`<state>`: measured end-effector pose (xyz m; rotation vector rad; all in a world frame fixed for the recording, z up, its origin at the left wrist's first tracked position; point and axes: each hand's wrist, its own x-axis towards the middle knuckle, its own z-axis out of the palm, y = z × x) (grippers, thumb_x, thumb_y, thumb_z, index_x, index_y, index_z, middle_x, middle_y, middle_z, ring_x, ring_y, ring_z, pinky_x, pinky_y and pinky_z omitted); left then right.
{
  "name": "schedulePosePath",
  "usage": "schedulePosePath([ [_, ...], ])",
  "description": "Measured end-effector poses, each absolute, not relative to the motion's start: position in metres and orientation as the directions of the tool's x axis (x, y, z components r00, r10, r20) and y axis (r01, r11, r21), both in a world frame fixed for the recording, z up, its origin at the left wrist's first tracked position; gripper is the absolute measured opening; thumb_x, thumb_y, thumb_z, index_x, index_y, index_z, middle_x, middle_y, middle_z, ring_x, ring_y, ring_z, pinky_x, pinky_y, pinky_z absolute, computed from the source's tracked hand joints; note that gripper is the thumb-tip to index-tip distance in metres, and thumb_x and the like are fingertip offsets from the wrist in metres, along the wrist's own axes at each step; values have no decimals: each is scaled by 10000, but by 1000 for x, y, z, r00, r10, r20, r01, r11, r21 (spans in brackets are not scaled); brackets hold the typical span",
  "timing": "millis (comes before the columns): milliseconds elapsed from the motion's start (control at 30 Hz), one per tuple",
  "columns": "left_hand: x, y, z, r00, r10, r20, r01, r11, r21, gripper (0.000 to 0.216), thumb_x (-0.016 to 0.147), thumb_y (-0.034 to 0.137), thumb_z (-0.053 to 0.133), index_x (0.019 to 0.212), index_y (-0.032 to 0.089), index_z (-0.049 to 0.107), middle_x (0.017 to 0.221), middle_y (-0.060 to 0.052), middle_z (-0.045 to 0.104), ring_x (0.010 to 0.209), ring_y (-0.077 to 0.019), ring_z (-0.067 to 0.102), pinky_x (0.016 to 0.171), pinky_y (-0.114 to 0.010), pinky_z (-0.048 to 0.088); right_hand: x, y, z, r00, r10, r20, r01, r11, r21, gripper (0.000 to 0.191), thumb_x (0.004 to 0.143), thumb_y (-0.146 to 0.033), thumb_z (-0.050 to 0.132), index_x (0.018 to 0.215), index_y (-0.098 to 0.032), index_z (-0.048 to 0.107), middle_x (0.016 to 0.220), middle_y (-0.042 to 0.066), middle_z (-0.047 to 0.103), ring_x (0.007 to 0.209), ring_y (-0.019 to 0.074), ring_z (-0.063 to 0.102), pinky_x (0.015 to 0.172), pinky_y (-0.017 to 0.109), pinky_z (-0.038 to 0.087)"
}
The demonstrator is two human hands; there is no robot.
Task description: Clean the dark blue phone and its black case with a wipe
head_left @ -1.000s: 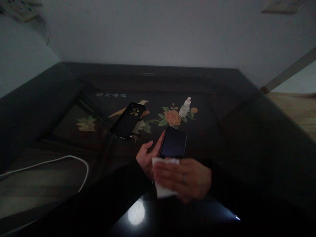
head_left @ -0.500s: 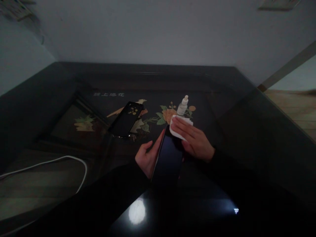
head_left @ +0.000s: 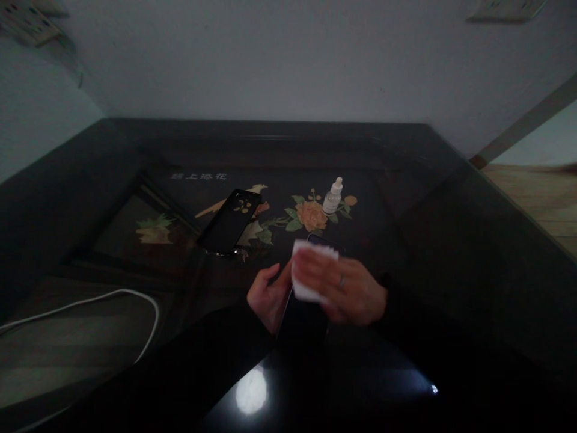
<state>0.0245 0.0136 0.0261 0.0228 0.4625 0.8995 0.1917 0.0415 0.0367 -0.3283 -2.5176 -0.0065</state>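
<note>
A dark smartphone (head_left: 301, 319) is tilted in my left hand (head_left: 269, 296), which grips it from the left edge and underneath. Pressed on the phone's screen is a folded white wipe (head_left: 306, 293), held flat under the fingers of my right hand (head_left: 349, 288). The right fingers are slightly blurred, and a ring shows on one of them. Beyond the phone stands a small dropper bottle (head_left: 332, 198) with a white top. To the left lies a black phone case (head_left: 232, 222), its camera cutouts toward the far end and a chain charm (head_left: 238, 254) at its near end.
The glossy black table (head_left: 270, 144) bears printed flowers and birds and reflects a bright lamp. A white cable (head_left: 103, 293) curves across the left side. The far edge meets a pale wall (head_left: 252, 66), with sockets (head_left: 507, 9) at upper right.
My right hand has slid the wipe down and leftward over the phone's screen, baring the phone's top edge. My left hand keeps its hold. The bottle and case stay put.
</note>
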Motion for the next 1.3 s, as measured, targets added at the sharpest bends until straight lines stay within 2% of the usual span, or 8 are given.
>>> schedulePosePath([
  [133, 23, 15, 30, 531, 766, -363, -739, 628, 245, 501, 823, 395, 369, 1296, 242, 430, 1217, -75, 540, 1102, -285, 507, 946, -472, 358, 185, 22, 34, -841, -219, 495, -212, 975, 71, 454, 913, -247, 246, 1190, -24, 529, 1273, 137, 520, 1245, 235, 404, 1049, 330, 338],
  [267, 25, 16, 28, 523, 772, -362, -737, 623, 262, 606, 786, 407, 332, 1370, 247, 316, 1302, -61, 489, 1161, -325, 458, 969, -506, 302, 207, 59, 29, -754, 315, 576, 310, 944, -111, 431, 908, -192, 268, 1276, -22, 414, 1328, 172, 449, 1317, 219, 279, 1036, 410, 349],
  [367, 27, 17, 26, 524, 779, -345, -745, 615, 258, 636, 773, 407, 329, 1389, 259, 268, 1325, -43, 467, 1186, -303, 439, 992, -478, 276, 214, 67, 27, -693, 386, 609, 394, 910, -128, 446, 888, -191, 316, 1286, -6, 393, 1345, 200, 416, 1318, 253, 268, 1025, 461, 347],
  [533, 25, 20, 28, 507, 786, -354, -758, 602, 250, 640, 785, 370, 308, 1400, 206, 247, 1319, -71, 466, 1197, -281, 426, 1015, -446, 244, 193, 33, 26, -866, -210, 455, -209, 977, 52, 441, 914, -294, 292, 1182, -42, 535, 1271, 128, 523, 1251, 230, 396, 1042, 334, 349],
  [767, 28, 20, 23, 481, 816, -322, -790, 562, 245, 647, 780, 366, 298, 1408, 229, 216, 1310, -63, 474, 1190, -288, 425, 992, -468, 265, 216, 71, 23, -699, 424, 576, 425, 894, -142, 431, 893, -186, 306, 1285, -37, 403, 1320, 192, 451, 1315, 220, 280, 1008, 450, 372],
  [967, 22, 22, 22, 496, 803, -331, -773, 582, 254, 619, 799, 359, 287, 1402, 228, 240, 1267, -69, 512, 1106, -272, 501, 957, -435, 326, 194, 33, 28, -875, -153, 459, -184, 983, -23, 459, 931, -278, 251, 1184, -7, 521, 1272, 157, 514, 1267, 232, 370, 1018, 346, 376],
  [1167, 25, 23, 26, 468, 819, -333, -790, 556, 259, 663, 782, 389, 299, 1416, 261, 155, 1294, -83, 479, 1110, -301, 491, 947, -503, 293, 211, 61, 28, -715, 412, 565, 395, 905, -161, 411, 909, -150, 256, 1270, -34, 415, 1294, 164, 490, 1298, 180, 322, 1018, 402, 377],
  [1300, 22, 23, 23, 524, 791, -317, -736, 607, 299, 682, 767, 436, 340, 1408, 314, 144, 1308, -101, 462, 1071, -343, 516, 924, -553, 264, 199, 39, 29, -866, -65, 495, -81, 997, -10, 469, 931, -291, 225, 1164, -34, 541, 1243, 137, 546, 1243, 218, 409, 1011, 337, 388],
])
